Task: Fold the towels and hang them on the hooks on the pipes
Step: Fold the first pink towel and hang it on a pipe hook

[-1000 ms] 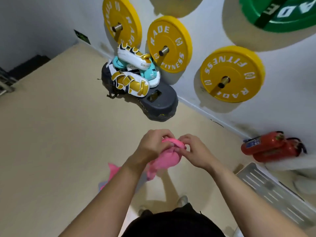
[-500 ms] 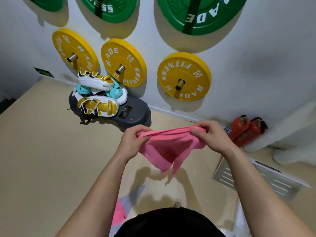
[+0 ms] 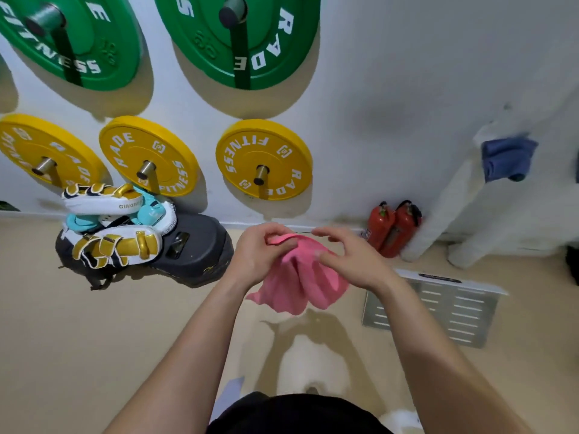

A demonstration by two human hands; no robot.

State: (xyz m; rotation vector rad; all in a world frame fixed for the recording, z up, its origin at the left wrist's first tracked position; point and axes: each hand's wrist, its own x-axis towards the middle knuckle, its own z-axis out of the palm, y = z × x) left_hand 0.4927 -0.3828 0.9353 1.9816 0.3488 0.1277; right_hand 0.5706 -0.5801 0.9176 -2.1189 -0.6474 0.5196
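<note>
Landmark: the two red fire extinguishers at the foot of the wall; every place below is told from them.
Pink towel: held in the air just left of the extinguishers and nearer the person. It is bunched at the top and the rest hangs in loose pleats, so it is not yet a tidy fold.
Left hand: on the towel's far side from the extinguishers, fingers curled and pinching a strip of its top edge.
Right hand: between the towel and the extinguishers, fingers partly straight and lying on the cloth. They are blurred, so I cannot tell whether they grip.
Done: a blue towel already hangs on a white-wrapped pipe up and to the right of the extinguishers; its hook is hidden.
Left: by my judgement, finish folding the pink towel, carry it to the pipes and hook it — roughly midway.
Containers: none seen holding towels. Well left of the extinguishers, a dark grey base carries piled white-and-gold boxing pads.
</note>
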